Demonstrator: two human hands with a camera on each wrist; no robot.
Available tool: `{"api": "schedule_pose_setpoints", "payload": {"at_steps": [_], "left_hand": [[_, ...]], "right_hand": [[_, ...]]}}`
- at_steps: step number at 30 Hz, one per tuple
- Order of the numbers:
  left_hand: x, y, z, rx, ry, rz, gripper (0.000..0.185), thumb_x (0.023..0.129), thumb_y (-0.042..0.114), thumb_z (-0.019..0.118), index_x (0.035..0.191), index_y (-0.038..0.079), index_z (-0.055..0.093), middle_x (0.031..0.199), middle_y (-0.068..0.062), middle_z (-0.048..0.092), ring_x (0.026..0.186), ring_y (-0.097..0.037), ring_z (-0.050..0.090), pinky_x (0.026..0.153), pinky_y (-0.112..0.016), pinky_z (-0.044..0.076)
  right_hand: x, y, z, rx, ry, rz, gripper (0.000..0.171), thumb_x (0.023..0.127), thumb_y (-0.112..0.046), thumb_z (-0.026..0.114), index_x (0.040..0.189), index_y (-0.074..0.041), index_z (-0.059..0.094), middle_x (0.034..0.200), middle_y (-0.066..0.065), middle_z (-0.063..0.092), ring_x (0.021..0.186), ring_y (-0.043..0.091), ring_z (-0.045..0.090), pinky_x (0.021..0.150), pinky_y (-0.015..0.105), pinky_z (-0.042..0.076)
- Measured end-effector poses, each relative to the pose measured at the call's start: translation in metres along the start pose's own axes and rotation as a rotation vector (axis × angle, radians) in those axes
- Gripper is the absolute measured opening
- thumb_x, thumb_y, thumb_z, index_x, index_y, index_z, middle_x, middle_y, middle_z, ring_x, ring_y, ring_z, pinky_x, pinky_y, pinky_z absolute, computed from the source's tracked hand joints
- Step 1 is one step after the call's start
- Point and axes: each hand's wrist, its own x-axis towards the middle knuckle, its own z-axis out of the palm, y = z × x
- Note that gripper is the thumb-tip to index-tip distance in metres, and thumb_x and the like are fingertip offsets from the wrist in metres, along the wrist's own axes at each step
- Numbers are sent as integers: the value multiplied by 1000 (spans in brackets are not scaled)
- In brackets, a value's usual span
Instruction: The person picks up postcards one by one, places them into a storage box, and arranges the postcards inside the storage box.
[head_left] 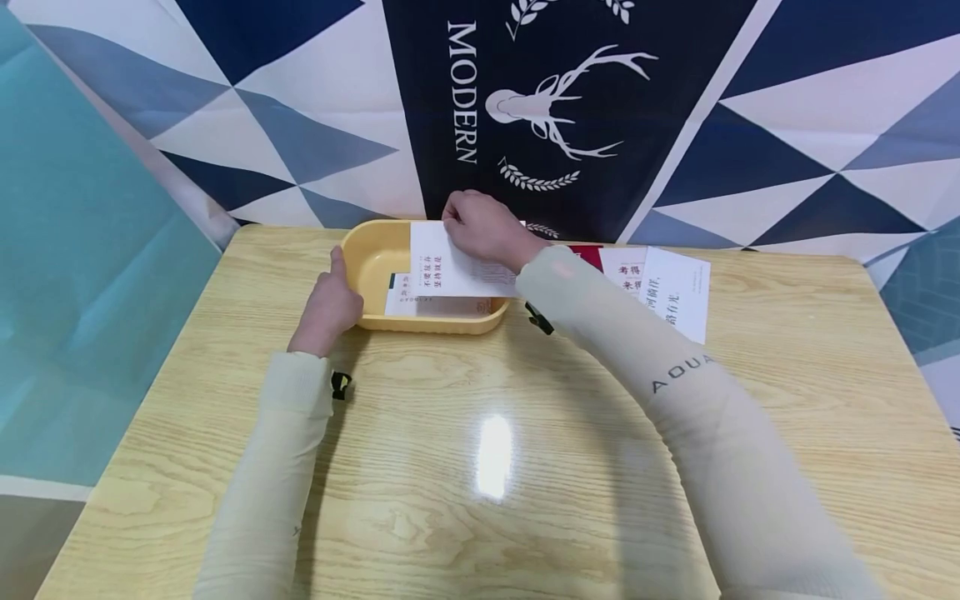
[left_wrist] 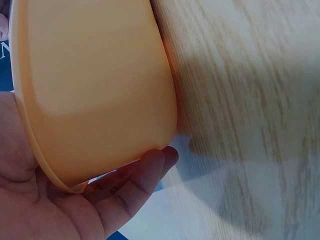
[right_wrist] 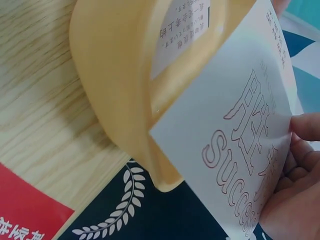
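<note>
My left hand [head_left: 327,307] grips the left end of a yellow plastic bin [head_left: 427,325]. In the left wrist view its fingers [left_wrist: 137,187] curl round the bin's end wall. Above the bin's right half, my right hand [head_left: 487,229] pinches a white card [head_left: 457,279] by its far edge. The right wrist view shows the card [right_wrist: 225,145] tilted, with outlined red lettering and the word "success", thumb and fingers at one edge. Another printed card [head_left: 420,307] lies inside the bin, partly hidden beneath the held one.
Right of the bin, several printed cards [head_left: 686,287] lie overlapping on the wooden table [head_left: 420,467], partly behind the right forearm; one is red [head_left: 587,255]. A patterned cloth [head_left: 450,108] with a deer-head design stands along the table's back edge.
</note>
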Motion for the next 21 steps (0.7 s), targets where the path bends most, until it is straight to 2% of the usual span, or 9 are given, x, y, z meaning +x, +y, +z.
{"api": "schedule_pose_setpoints", "payload": {"at_steps": [21], "left_hand": [[2, -2, 0, -8, 11, 4, 82, 85, -1, 36, 149, 8, -15, 140, -36, 29, 113, -36, 42, 102, -49, 35]], "right_hand": [[12, -9, 18, 46, -6, 6, 23, 98, -25, 38, 107, -10, 54, 108, 3, 50, 98, 18, 47, 90, 30, 39]]}}
